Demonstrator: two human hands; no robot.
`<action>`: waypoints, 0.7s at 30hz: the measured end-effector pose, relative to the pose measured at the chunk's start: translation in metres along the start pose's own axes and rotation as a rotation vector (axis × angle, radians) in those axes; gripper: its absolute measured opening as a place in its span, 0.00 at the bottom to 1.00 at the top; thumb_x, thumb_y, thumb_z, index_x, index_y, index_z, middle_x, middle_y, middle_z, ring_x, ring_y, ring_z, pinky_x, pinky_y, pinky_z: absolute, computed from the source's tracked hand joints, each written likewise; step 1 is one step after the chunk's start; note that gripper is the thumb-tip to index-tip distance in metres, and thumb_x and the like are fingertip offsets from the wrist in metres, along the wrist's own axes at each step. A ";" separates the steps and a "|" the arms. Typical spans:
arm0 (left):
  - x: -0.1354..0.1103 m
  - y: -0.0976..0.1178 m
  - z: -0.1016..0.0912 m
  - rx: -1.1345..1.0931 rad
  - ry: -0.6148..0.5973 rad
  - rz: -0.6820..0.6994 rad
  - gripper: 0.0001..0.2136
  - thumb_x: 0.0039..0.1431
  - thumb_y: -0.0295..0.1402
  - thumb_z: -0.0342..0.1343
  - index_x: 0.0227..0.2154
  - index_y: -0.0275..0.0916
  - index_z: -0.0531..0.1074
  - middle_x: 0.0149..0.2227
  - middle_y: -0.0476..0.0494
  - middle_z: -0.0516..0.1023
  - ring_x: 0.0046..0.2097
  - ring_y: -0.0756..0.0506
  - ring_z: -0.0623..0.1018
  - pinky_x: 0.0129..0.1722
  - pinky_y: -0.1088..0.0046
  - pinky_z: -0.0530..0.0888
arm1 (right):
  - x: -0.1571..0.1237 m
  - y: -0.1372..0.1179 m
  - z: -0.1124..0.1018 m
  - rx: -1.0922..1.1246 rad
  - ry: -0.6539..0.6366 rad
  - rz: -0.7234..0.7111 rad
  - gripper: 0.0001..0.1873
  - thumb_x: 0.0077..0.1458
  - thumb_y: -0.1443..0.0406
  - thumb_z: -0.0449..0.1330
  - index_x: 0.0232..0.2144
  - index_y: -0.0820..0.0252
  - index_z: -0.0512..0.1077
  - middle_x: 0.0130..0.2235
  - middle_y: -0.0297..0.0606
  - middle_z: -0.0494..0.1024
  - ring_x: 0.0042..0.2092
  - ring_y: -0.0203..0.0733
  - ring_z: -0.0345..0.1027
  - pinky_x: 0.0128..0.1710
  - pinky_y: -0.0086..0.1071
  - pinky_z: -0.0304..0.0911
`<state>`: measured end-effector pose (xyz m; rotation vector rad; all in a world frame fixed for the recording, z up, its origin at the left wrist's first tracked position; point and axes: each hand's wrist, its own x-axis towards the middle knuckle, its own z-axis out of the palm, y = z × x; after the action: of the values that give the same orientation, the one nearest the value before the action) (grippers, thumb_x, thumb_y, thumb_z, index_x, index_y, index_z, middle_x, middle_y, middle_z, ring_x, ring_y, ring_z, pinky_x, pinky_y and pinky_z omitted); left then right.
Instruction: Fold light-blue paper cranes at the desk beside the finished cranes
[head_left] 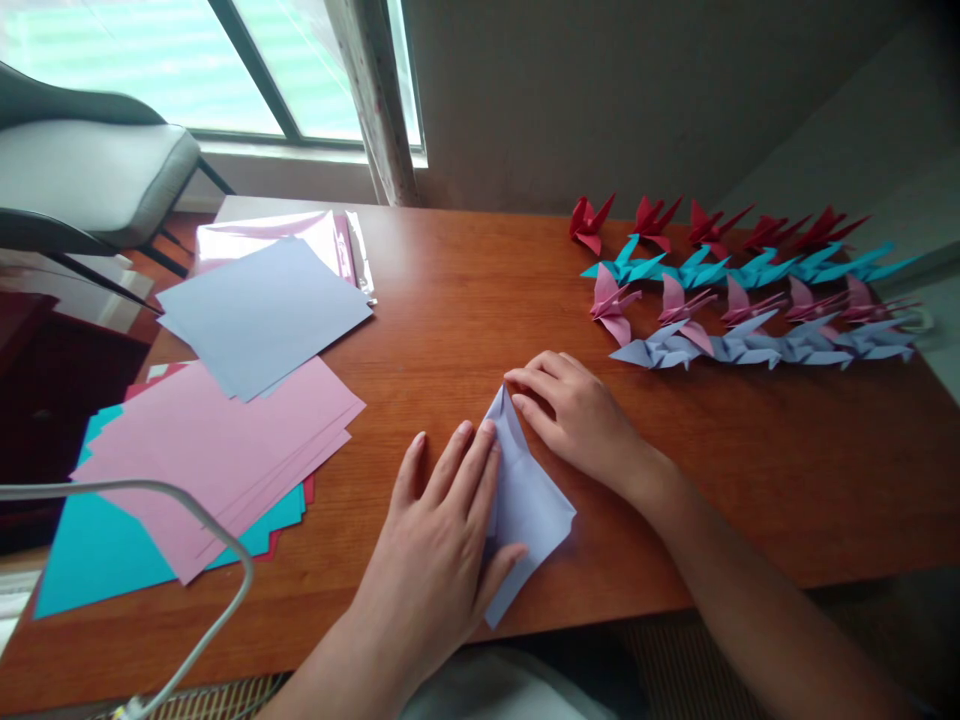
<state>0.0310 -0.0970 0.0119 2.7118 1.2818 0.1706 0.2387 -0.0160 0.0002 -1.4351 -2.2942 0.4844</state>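
A pale lavender sheet of origami paper (529, 500), folded to a narrow point at its far end, lies near the table's front edge. My left hand (442, 540) rests flat on its left side, fingers stretched out and thumb spread across the lower part. Part of the paper is hidden under that hand. At the far point, my right hand (577, 410) has its fingers bent, with index fingertip and thumb close together at the paper's tip.
Folded paper cranes stand in rows at the right: red (705, 230), turquoise (697, 268), pink (611, 305) and lavender (742, 345). Pink sheets (225, 440), turquoise sheets (105, 560) and pale blue-grey sheets (270, 310) lie left, beside a plastic packet (262, 235). A white cable (244, 590) arches in front.
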 end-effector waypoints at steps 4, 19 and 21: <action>0.000 0.000 0.001 0.006 0.015 0.003 0.35 0.67 0.52 0.44 0.66 0.27 0.60 0.70 0.35 0.56 0.70 0.32 0.58 0.68 0.50 0.47 | 0.015 0.003 -0.001 0.083 -0.019 0.056 0.07 0.63 0.68 0.57 0.39 0.59 0.75 0.40 0.39 0.76 0.43 0.44 0.70 0.46 0.37 0.66; -0.002 0.000 0.005 0.000 0.018 0.002 0.36 0.67 0.53 0.44 0.67 0.28 0.58 0.71 0.36 0.53 0.70 0.33 0.56 0.70 0.52 0.41 | 0.029 -0.005 -0.001 0.506 -0.064 0.217 0.11 0.48 0.76 0.56 0.32 0.59 0.72 0.31 0.31 0.78 0.30 0.34 0.68 0.31 0.28 0.62; -0.002 0.000 0.005 -0.001 0.014 0.000 0.36 0.67 0.53 0.44 0.67 0.28 0.58 0.71 0.36 0.53 0.70 0.33 0.56 0.70 0.52 0.41 | 0.028 -0.004 0.002 0.555 -0.037 0.221 0.12 0.47 0.76 0.56 0.33 0.59 0.72 0.32 0.31 0.79 0.31 0.34 0.69 0.32 0.28 0.63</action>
<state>0.0302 -0.0989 0.0069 2.7146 1.2858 0.1909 0.2233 0.0071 0.0041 -1.3905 -1.8192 1.1178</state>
